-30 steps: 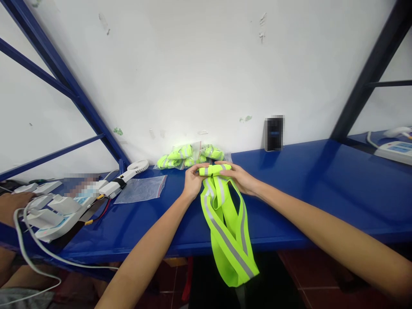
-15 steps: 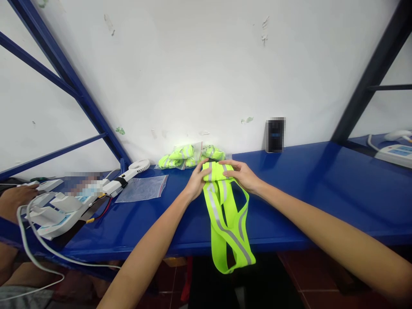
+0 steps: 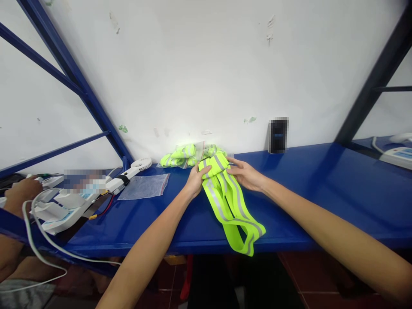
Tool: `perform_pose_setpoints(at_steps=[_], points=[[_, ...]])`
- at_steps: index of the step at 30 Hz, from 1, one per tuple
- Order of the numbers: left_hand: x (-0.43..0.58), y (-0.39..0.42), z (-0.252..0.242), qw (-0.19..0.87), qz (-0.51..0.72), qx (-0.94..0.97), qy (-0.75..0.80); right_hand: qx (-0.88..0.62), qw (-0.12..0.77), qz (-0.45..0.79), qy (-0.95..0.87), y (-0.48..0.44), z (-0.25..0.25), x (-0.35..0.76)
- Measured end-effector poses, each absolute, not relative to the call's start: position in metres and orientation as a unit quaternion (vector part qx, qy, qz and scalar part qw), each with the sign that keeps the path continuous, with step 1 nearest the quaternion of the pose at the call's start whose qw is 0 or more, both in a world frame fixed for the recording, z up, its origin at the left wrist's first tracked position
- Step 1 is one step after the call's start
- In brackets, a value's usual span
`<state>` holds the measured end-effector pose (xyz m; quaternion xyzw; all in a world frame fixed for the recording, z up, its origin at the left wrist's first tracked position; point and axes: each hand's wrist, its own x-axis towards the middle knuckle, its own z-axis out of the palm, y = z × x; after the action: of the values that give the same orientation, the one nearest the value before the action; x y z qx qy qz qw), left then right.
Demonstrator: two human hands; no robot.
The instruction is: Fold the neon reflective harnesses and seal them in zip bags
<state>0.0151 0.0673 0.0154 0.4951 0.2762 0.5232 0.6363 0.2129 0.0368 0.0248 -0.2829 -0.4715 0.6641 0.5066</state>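
A neon yellow reflective strap bundle (image 3: 222, 189) with grey stripes is partly folded at its top, and its loose loops trail down over the table's front edge. My left hand (image 3: 195, 179) grips the folded part from the left, thumb on top. On the right side, my right hand (image 3: 244, 174) has its thumb and fingers closed on the edge of the same fold. Just behind lie similar yellow straps (image 3: 182, 153) in clear bags against the wall. An unfilled clear zip bag (image 3: 144, 187) lies flat to the left.
Blue table (image 3: 305, 193); a dark phone-like object (image 3: 277, 136), pixelated, leans on the wall. At left are a white handheld fan (image 3: 141, 164), a white power strip (image 3: 66, 214) with cables, and another person's hand (image 3: 24, 191). Blue frame posts flank the table.
The folded bundle has turned and tilted between my hands. Its trailing loops have swung right and risen, now resting more on the table edge. The view has shifted slightly.
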Motion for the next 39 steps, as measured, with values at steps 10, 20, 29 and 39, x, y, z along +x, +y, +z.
perform_pose_setpoints(at_steps=[10, 20, 29, 39], points=[[0.012, 0.071, 0.002, 0.578, 0.498, 0.582, 0.281, -0.381, 0.475, 0.497, -0.618, 0.036, 0.025, 0.212], [0.014, 0.058, 0.011, 0.572, 0.424, 0.638, 0.293, -0.387, 0.436, 0.555, -0.593, 0.034, 0.024, 0.214], [0.022, 0.066, 0.003, 0.559, 0.548, 0.52, 0.342, -0.384, 0.6, 0.52, -0.47, 0.035, 0.034, 0.21], [0.023, 0.065, 0.008, 0.432, 0.559, 0.62, 0.341, -0.343, 0.609, 0.55, -0.457, 0.031, 0.035, 0.205]])
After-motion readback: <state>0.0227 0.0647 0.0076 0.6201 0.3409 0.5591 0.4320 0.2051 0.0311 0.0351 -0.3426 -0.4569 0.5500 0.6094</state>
